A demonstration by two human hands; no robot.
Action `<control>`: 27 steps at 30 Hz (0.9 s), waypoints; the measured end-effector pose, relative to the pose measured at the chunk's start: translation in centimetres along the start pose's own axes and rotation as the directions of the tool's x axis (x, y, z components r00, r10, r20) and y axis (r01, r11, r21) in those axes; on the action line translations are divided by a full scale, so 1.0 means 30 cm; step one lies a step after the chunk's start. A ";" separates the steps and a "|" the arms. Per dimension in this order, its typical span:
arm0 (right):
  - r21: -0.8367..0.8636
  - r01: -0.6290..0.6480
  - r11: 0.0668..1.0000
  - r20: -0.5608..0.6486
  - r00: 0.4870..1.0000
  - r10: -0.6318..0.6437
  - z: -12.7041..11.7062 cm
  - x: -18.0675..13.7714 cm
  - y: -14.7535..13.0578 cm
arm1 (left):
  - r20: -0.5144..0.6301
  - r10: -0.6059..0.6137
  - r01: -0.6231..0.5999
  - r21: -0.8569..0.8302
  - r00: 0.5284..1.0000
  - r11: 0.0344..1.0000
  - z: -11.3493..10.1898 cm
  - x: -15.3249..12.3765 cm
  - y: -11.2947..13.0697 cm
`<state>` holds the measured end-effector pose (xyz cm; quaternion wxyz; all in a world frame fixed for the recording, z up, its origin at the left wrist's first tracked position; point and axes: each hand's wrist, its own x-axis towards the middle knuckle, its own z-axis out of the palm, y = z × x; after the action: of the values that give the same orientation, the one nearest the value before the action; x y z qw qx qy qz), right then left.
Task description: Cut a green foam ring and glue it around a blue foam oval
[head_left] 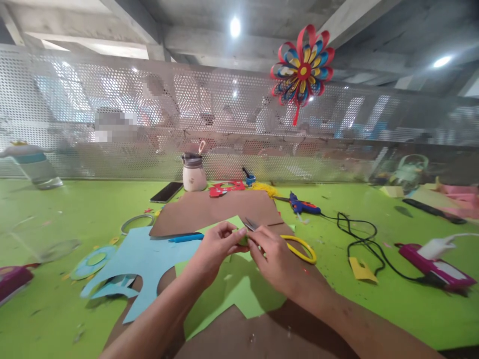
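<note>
My left hand (pixel 220 244) pinches a small piece of green paper (pixel 243 240) between thumb and fingers. Close against it, my right hand (pixel 270 252) is closed, its fingertips at the same paper. Grey blades of scissors (pixel 250 225) stick out above the right fingers, and their handles are hidden by the hand. Beneath both hands lies a larger cut sheet of light green paper (pixel 239 294) on brown cardboard (pixel 220 331). A blue pen (pixel 186 238) rests left of my hands, on a cut light blue sheet (pixel 149 254). A yellow ring (pixel 305 249) lies beside my right hand.
A blue glue gun (pixel 303 205) with a black cable (pixel 361 232) is at the right, near a purple power strip (pixel 436 267). Behind are a phone (pixel 166 192), a white bottle (pixel 194 174) and red paper (pixel 226 188). A paper flower (pixel 303 71) hangs above a perforated screen (pixel 224 114).
</note>
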<state>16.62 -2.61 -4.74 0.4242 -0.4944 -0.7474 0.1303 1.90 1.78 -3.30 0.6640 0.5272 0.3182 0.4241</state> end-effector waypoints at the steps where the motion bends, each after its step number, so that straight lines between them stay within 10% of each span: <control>1: 0.049 -0.029 0.998 -0.011 0.999 0.030 0.001 0.003 0.005 | 0.006 -0.008 0.008 0.023 1.000 1.000 -0.001 0.000 -0.001; 11: 0.548 -0.344 0.762 0.115 0.934 0.339 0.012 0.002 0.086 | 0.039 -0.082 0.070 0.237 0.996 0.969 -0.001 -0.007 0.019; 18: 0.568 -0.359 0.740 0.030 0.908 0.417 -0.003 0.010 0.084 | 0.041 0.135 -0.134 0.572 0.990 0.809 0.017 -0.013 0.005; 27: 0.502 -0.381 0.777 0.094 0.917 0.389 -0.020 0.007 0.037 | 0.055 -0.054 0.034 0.309 0.997 0.950 0.039 -0.017 0.024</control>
<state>17.75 -2.04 -4.95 0.5095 -0.5074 -0.5659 0.4034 2.54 0.88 -2.34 0.5926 0.6301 0.3713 0.3376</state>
